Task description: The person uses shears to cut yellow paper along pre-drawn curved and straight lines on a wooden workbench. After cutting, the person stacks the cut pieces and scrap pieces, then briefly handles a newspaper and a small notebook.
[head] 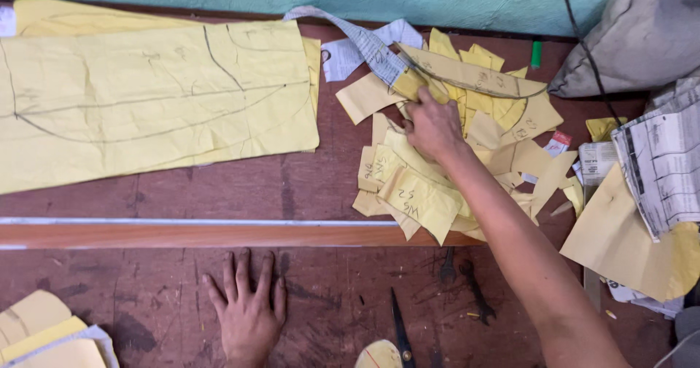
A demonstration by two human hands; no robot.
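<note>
My right hand [432,124] reaches forward into a heap of yellow paper pattern pieces [430,193] on the brown table, its fingers closed on pieces near the heap's top. A long curved yellow pattern strip [474,76] lies just beyond the fingers. My left hand [246,306] rests flat on the dark lower surface, fingers spread, holding nothing. A large yellow pattern sheet [153,98] with pencil curves lies at the far left.
A wooden strip [182,235] runs across the table's front edge. Black scissors [399,331] and a small dark tool [475,291] lie near me. Newspaper pieces [660,157] and a grey cloth bundle [642,36] sit at the right. More yellow pieces [44,331] lie bottom left.
</note>
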